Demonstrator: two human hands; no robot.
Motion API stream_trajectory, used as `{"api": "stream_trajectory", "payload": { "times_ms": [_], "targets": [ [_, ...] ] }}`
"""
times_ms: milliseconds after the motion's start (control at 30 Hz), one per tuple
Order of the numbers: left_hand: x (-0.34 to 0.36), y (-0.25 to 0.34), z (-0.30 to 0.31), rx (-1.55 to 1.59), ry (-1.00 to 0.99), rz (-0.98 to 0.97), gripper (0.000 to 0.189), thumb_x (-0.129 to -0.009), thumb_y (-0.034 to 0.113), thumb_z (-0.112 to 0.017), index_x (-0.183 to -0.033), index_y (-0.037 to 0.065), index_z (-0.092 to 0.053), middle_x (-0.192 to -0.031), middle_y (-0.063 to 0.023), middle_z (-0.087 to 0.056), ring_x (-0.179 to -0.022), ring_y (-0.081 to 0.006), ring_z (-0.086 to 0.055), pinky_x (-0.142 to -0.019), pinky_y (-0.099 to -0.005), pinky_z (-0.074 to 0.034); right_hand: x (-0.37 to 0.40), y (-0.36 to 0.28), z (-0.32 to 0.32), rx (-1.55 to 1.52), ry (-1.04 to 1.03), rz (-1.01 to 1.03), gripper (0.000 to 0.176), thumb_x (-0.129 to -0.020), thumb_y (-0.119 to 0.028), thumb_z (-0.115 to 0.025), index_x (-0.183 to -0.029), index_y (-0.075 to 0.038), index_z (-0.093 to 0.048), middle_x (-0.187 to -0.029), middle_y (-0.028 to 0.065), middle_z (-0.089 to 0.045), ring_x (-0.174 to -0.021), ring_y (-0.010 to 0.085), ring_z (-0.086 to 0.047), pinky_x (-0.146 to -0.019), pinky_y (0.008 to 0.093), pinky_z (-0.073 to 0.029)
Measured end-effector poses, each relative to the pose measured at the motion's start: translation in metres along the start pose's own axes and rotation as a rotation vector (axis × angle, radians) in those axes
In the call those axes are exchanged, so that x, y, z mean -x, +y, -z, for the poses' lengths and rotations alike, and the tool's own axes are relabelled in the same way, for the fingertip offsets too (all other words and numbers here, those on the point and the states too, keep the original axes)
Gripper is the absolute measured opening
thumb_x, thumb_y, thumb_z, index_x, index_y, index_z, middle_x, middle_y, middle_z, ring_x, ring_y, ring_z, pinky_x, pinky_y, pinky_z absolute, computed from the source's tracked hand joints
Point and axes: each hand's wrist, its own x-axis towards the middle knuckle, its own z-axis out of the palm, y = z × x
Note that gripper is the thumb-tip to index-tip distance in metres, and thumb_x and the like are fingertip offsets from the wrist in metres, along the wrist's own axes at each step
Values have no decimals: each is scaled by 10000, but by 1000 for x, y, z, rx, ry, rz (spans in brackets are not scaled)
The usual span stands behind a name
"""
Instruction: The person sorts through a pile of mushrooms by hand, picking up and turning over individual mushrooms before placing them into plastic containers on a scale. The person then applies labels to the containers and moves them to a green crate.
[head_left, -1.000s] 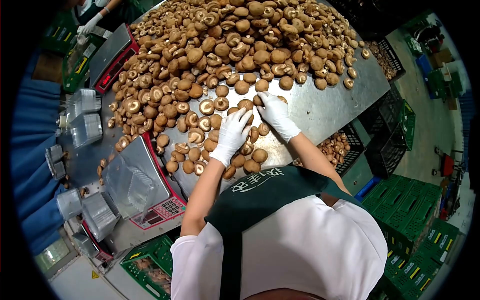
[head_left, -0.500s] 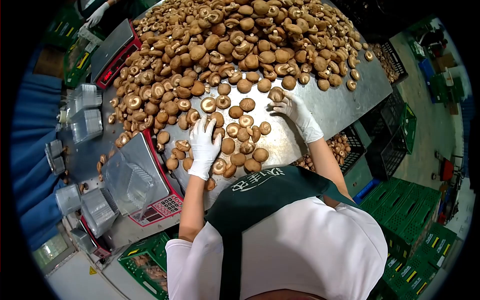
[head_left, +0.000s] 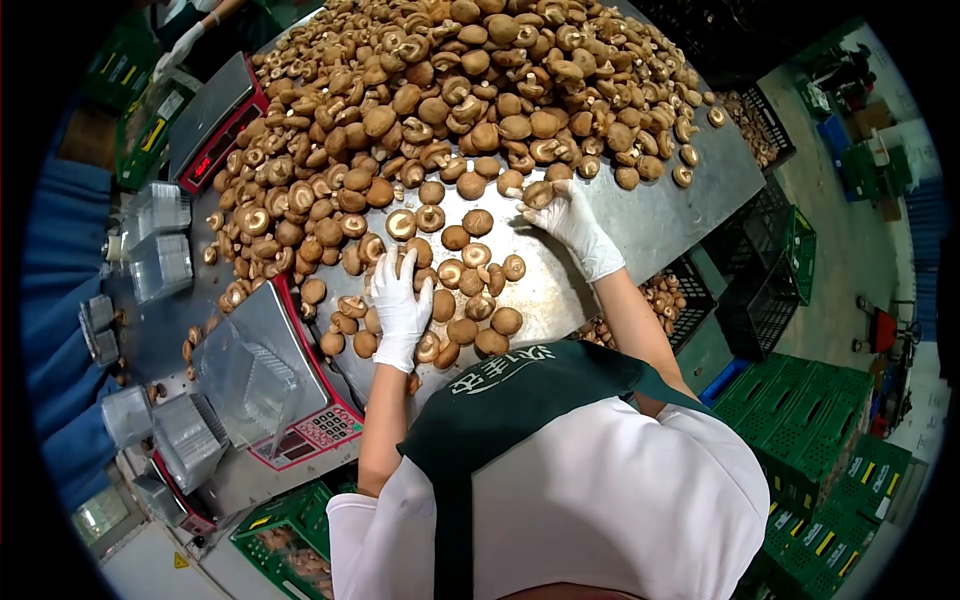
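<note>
My right hand, in a white glove, pinches a brown shiitake mushroom between thumb and fingers at the near edge of the big heap. My left hand, gloved too, lies with its fingers apart against a loose group of shiitake mushrooms; no mushroom shows in its grasp. Some of these lie cap up, others show pale gills and stems. Behind both hands the large heap of shiitake mushrooms covers the far part of the metal table.
A red-edged scale with a clear plastic tray stands at the left. Another scale and stacked clear trays are beyond it. Black crates and green crates stand at right. Another person's gloved hand shows top left.
My right hand has closed its fingers around the mushroom it was touching and tilted it. My left hand stays by the loose group. The whole view has shifted slightly.
</note>
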Motion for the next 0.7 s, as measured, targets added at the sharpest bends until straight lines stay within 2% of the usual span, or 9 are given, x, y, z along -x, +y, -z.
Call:
{"api": "stream_trajectory", "payload": {
  "times_ms": [167, 267, 333, 367, 467, 500, 533, 633, 700],
  "targets": [
    [1, -1, 0, 16, -4, 3, 540, -777, 234, -634, -1282, 116, -484, -1377, -165, -384, -1251, -370, -351, -1031, -493, -272, 5, -1, -14, -51, -138, -32, 431, -932, -266, -318, -1123, 58, -529, -1229, 261, -526, -1044, 353, -585, -789, 422, -557],
    [1, 0, -1, 12, -4, -1, 552, -774, 234, -636, -1287, 111, -475, -1379, -171, -379, -1253, -375, -347, -1031, -494, -269, 0, 2, -24, 134, -243, 88, 378, -922, -275, -398, -1044, 24, -596, -1115, 192, -606, -952, 266, -624, -740, 354, -552],
    [1, 1, 0, -7, -15, -4, 555, -772, 232, -637, -1287, 106, -470, -1384, -174, -373, -1255, -376, -345, -1030, -493, -268, -13, 9, -35, 674, -76, 219, 318, -890, -285, -518, -1003, -9, -629, -936, 105, -655, -825, 173, -636, -685, 283, -526],
    [0, 3, 1, -10, -25, 5, 557, -767, 229, -637, -1284, 102, -473, -1388, -176, -369, -1256, -375, -344, -1030, -495, -266, -17, 14, -40, 929, -5, 323, 300, -846, -291, -619, -961, -14, -643, -801, 18, -638, -733, 112, -618, -649, 245, -501],
    [-1, 5, 4, -33, -60, 26, 579, -785, 234, -641, -1321, 125, -450, -1400, -176, -353, -1268, -389, -340, -1028, -487, -289, -43, 35, -48, 1647, 213, 606, 262, -818, -234, -607, -1025, -77, -633, -836, 114, -667, -756, 241, -656, -683, 355, -512],
    [0, 6, 4, -33, -54, 25, 582, -785, 233, -640, -1323, 127, -448, -1401, -177, -351, -1266, -393, -340, -1032, -488, -282, -50, 41, -52, 1791, 212, 767, 326, -780, -251, -629, -1093, -161, -633, -868, 123, -667, -775, 285, -647, -705, 364, -511],
    [0, 6, 5, -37, -52, 29, 582, -785, 233, -640, -1323, 127, -448, -1401, -177, -351, -1266, -393, -340, -1032, -488, -282, -56, 44, -54, 1931, 186, 808, 402, -758, -250, -658, -1143, -149, -598, -946, 99, -658, -858, 288, -628, -739, 388, -508],
    [0, 5, 2, -31, -50, 33, 581, -782, 231, -640, -1320, 123, -448, -1397, -178, -355, -1264, -393, -341, -1035, -491, -279, -66, 60, -55, 2064, 83, 859, 506, -708, -192, -709, -1179, -124, -539, -1092, 90, -609, -939, 290, -595, -738, 404, -505],
    [0, 5, 2, -30, -44, 34, 577, -782, 230, -639, -1316, 121, -451, -1395, -179, -357, -1264, -392, -341, -1036, -492, -278, -67, 63, -53, 2065, 83, 860, 474, -707, -178, -703, -1149, -117, -544, -1054, 101, -617, -914, 298, -600, -721, 405, -503]
  ]
}}
